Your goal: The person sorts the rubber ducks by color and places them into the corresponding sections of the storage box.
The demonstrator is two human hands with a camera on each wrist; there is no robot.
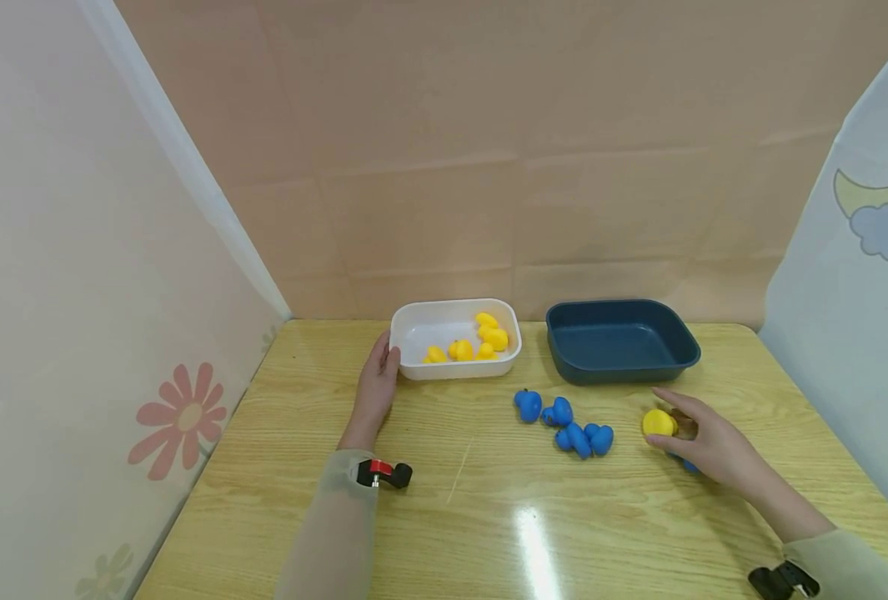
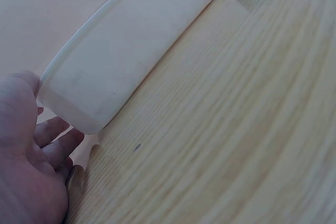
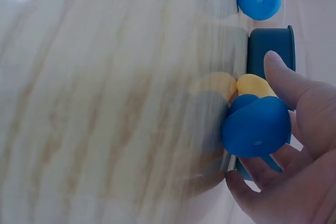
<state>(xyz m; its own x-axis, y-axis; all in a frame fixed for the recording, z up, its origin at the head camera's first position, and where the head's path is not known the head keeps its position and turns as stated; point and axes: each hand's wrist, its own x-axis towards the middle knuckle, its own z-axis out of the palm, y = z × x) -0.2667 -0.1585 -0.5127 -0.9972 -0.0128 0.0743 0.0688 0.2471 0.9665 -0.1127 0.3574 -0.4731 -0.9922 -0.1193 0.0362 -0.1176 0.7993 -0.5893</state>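
My left hand grips the left end of a white plastic tray, with the thumb at its rim and the fingers against the outer wall. Several small yellow rubber ducks lie inside it. Over the table's right side, my right hand has its thumb and fingers spread around another yellow duck. A blue rubber duck is close to the right palm, overlapping the yellow one in the right wrist view; the hand mostly hides it in the head view.
A dark blue tray stands to the right of the white one, both near the table's back edge. Several blue ducks form a loose cluster in front of the trays. Cloth-like walls enclose the wooden table at the back and sides.
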